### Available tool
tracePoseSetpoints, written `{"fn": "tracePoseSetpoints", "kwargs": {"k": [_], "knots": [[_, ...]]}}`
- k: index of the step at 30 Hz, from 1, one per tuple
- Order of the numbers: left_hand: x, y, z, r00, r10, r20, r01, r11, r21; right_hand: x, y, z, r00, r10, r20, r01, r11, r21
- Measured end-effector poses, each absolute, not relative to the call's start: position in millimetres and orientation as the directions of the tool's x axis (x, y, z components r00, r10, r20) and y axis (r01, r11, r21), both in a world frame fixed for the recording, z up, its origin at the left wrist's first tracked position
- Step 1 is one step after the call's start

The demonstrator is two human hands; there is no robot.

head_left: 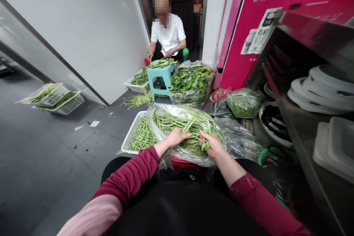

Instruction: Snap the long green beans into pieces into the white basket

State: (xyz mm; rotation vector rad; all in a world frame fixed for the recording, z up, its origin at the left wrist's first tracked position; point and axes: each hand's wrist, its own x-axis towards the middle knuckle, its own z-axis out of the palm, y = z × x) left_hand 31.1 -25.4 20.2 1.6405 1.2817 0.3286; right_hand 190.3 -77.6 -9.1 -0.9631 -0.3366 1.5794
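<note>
Long green beans (177,120) lie in an open clear plastic bag (193,158) in front of me, on something red. My left hand (178,137) is closed on a few beans whose ends point up and away between thumb and fingers. Just right of it, my right hand (211,143) is wrapped round a small bunch of beans, low over the bag. Left of the bag, a white basket (127,141) holds short bean pieces (142,134).
A person (167,35) sits opposite, handling greens on a light-blue stool (163,75). Beside it stands a bag of leafy greens (192,81). White baskets (70,105) lie at left; a metal shelf (295,125) with white containers rises at right.
</note>
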Motion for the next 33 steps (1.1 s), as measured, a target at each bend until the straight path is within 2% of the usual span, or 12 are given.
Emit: {"fn": "tracePoseSetpoints", "kwargs": {"k": [4,11,16,18,21,23,25,27,29,30,31,33], "knots": [[26.1,-30.9,23.0,0.516,0.764,-0.387,0.533,0.067,0.844,195.5,-75.3,-3.4,0.161,0.942,-0.294,-0.638,-0.128,-0.760],[23.7,-37.0,38.3,0.599,0.715,-0.361,0.597,-0.099,0.796,197.9,-74.6,-0.6,0.089,0.950,-0.298,-0.642,-0.174,-0.747],[9.6,-36.0,41.7,0.602,0.686,-0.409,0.437,0.146,0.888,201.3,-76.0,-3.0,0.035,0.962,-0.272,-0.638,-0.188,-0.747],[5.3,-37.0,39.9,0.583,0.692,-0.427,0.374,0.238,0.897,201.7,-76.8,-2.8,0.105,0.962,-0.252,-0.497,-0.169,-0.851],[3.3,-41.0,41.5,0.523,0.764,-0.377,0.388,0.181,0.904,201.2,-77.3,-3.3,0.360,0.928,-0.095,-0.009,-0.099,-0.995],[3.7,-44.1,47.8,0.507,0.815,-0.281,0.436,0.038,0.899,200.4,-76.7,-5.6,0.423,0.901,0.099,0.337,-0.054,-0.940],[4.0,-46.1,56.4,0.513,0.836,-0.192,0.487,-0.099,0.868,199.1,-75.8,-9.0,0.380,0.918,0.111,0.469,-0.088,-0.879],[4.0,-46.0,63.3,0.550,0.816,-0.180,0.526,-0.171,0.833,197.7,-75.3,-12.2,0.312,0.943,-0.120,0.331,-0.226,-0.916],[4.4,-43.9,65.8,0.622,0.752,-0.216,0.541,-0.214,0.813,196.4,-76.6,-13.6,0.113,0.906,-0.408,0.002,-0.411,-0.912],[5.2,-42.3,65.5,0.662,0.714,-0.229,0.543,-0.246,0.803,196.0,-78.1,-13.3,-0.041,0.866,-0.498,-0.155,-0.498,-0.853],[6.4,-40.4,64.5,0.695,0.681,-0.232,0.547,-0.291,0.785,195.7,-80.1,-12.4,-0.211,0.815,-0.539,-0.261,-0.578,-0.773],[10.1,-36.1,62.2,0.745,0.633,-0.209,0.552,-0.410,0.726,195.6,-84.8,-9.0,-0.495,0.690,-0.527,-0.307,-0.707,-0.637]]}}
